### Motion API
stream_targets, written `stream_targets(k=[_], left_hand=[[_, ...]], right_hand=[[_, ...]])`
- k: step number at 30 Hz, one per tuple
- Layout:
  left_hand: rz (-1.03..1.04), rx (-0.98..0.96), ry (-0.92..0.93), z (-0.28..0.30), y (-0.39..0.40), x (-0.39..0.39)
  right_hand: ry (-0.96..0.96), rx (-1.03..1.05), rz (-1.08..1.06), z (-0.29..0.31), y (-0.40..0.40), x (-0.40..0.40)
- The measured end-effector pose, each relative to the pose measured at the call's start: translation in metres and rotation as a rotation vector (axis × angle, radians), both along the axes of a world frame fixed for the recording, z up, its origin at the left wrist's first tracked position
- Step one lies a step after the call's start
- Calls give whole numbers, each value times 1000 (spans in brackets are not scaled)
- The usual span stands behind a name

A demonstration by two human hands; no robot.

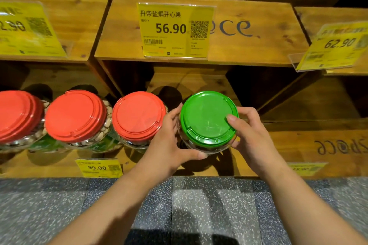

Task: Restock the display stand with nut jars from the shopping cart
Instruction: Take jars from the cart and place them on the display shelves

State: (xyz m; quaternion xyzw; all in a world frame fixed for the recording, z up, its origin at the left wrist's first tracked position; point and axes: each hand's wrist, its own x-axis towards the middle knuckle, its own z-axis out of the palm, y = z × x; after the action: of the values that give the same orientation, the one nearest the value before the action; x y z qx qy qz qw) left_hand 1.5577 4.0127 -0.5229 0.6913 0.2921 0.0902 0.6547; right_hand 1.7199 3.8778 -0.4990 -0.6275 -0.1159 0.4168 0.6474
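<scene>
Hands [165, 141] [251, 135] grip green-lidded jar [207, 119] beside red-lidded pistachio jars [77, 117].

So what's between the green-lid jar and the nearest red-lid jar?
Only the left hand, gripping the green-lid jar beside the nearest red-lid jar, in the head view.

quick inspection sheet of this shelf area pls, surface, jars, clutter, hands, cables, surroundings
surface: wooden shelf, bare to the right of the jars
job's things: green-lidded jar at the right end of a row with three red-lidded jars
clutter: nothing seen
grippers: left hand and right hand both grip the green-lidded jar
cables: nothing seen
surroundings: wooden crates above with yellow price tags, the middle price tag reads 56.90; speckled grey floor below
</scene>
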Motion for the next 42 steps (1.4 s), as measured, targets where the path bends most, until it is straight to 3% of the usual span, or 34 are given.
stream_targets(k=[4,11,32,42], left_hand=[[-17,-34,28,-11,1,1],[-59,80,78,-29,-3,5],[9,282,162,-21,-23,0],[68,244,163,-19,-29,-3]], right_hand=[[-3,-36,-7,-7,1,-2],[16,-66,-72,-22,-2,-4],[48,-54,-182,-38,13,-13],[2,-86,-167,-36,14,-18]])
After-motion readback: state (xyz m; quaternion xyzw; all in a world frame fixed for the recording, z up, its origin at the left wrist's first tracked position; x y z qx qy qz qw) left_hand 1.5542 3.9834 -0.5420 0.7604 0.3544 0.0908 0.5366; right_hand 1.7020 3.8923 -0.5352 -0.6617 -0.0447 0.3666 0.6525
